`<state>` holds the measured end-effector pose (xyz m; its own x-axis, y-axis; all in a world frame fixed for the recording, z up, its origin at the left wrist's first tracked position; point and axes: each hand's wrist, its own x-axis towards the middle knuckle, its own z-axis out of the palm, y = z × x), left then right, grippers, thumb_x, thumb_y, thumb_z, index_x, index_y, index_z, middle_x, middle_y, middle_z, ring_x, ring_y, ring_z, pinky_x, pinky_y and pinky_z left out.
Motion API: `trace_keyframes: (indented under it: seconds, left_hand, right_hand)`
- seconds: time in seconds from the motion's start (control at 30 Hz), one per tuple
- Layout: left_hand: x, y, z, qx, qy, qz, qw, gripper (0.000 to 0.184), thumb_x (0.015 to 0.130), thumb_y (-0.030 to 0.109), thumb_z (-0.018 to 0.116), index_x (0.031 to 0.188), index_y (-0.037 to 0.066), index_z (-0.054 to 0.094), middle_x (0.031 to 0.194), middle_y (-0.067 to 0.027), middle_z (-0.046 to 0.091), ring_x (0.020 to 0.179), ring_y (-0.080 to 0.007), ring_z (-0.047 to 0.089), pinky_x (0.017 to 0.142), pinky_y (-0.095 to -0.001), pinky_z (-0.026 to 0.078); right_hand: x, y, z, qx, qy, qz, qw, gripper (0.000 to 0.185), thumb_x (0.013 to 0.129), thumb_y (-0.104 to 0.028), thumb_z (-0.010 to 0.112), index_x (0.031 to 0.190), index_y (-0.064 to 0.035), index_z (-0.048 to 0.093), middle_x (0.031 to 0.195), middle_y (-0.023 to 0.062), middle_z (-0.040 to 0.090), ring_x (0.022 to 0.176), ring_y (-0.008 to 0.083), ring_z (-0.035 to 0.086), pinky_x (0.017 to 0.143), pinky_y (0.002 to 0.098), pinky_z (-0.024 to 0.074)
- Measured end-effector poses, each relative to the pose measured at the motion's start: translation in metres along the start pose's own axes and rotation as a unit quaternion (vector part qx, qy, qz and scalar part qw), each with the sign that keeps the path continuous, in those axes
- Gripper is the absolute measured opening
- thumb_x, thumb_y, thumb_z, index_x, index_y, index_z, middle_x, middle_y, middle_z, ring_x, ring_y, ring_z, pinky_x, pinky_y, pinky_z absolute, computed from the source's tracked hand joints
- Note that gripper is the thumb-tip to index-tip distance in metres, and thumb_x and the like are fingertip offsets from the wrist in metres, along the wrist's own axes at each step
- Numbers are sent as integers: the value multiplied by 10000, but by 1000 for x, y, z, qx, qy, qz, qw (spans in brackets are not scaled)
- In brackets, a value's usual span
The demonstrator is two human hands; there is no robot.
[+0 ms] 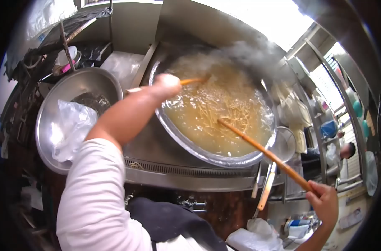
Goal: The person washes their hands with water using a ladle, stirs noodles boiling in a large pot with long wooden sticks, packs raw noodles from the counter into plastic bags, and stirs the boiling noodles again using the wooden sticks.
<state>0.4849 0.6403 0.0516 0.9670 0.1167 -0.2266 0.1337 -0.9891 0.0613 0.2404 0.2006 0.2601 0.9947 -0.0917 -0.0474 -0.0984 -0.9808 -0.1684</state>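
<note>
A large round pot [190,154] of bubbling, cloudy yellowish liquid sits in the stove top, with steam rising at its far side. Noodles [226,115] swirl in the middle of the liquid. My left hand [167,85] is closed round a wooden stick [192,81] over the pot's left side, and that stick's far end dips into the liquid. At lower right, my right hand [323,201] grips a second, long wooden stick [268,154], which slants across the pot's right rim with its tip among the noodles.
A steel basin [46,125] holding a clear plastic bag [75,127] stands at left. By the pot's right rim are a wire strainer [284,144] and a wooden-handled tool [265,192]. Racks line the right side, where another person's head [348,150] shows. White bags [257,238] lie below.
</note>
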Motion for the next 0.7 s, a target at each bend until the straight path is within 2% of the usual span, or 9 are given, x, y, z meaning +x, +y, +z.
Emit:
trace_keyframes:
  seconds: [0.07,0.17,0.23,0.3,0.33,0.43,0.5,0.6,0.7]
  left_hand:
    - [23,38,23,31,-3,13,999,285,874,203,551,1122,121,665,1082,-64,675,992,-228,656,782,-359,534]
    - [12,57,36,72,-10,58,996,276,872,170,527,1103,106,664,1011,-96,691,940,-246,673,761,-364,542]
    - [-16,42,33,53,-29,87,994,250,868,167,523,1060,93,665,957,-110,693,901,-269,676,746,-394,543]
    - [-54,11,20,20,-57,126,990,211,865,165,511,986,67,653,885,-135,682,846,-313,668,716,-456,529]
    - [-69,-6,13,23,-119,115,986,210,880,188,508,981,55,636,882,-153,676,846,-323,661,700,-462,515]
    - [-115,-75,5,-199,-136,89,967,292,884,276,571,1067,55,628,853,-99,667,748,-257,637,692,-394,494]
    - [-142,-103,-11,-290,-149,11,945,296,886,289,588,1060,52,627,794,-38,632,676,-169,583,631,-339,473]
    - [-155,-118,-37,-297,-137,-70,942,262,895,258,571,1051,53,619,714,6,561,604,-91,516,541,-275,436]
    - [-140,-123,-40,-238,-85,-108,961,224,891,260,562,968,53,606,653,-5,521,537,-98,498,466,-283,419]
  right_hand:
    - [12,-7,16,-70,-23,-23,997,380,756,-153,700,1124,-71,657,910,152,692,788,257,675,723,332,513]
    - [49,-8,71,-100,-54,-43,993,349,792,-248,664,1133,-173,654,887,140,673,799,340,637,703,413,503]
    - [98,-10,132,-133,-86,-82,984,345,814,-268,634,1149,-183,631,842,134,667,805,333,641,705,431,497]
    - [163,-9,216,-48,-99,-96,989,324,833,-276,605,1136,-162,621,846,151,662,825,352,632,714,446,496]
    - [188,-14,250,-3,-74,-105,992,323,833,-276,603,1130,-150,621,852,161,661,827,356,630,715,443,494]
    - [266,-31,317,102,-98,-81,987,329,831,-276,600,1118,-117,626,875,184,660,839,352,637,723,436,487]
    - [293,-36,351,222,-81,-92,967,325,831,-267,601,1114,-109,631,875,184,661,817,337,645,717,423,484]
    - [297,-32,365,243,-32,-115,963,329,830,-257,608,1127,-117,630,829,173,649,741,307,633,693,405,476]
    - [262,-6,308,206,-100,-111,967,348,848,-253,613,1157,-94,627,737,96,626,649,208,589,631,333,474]
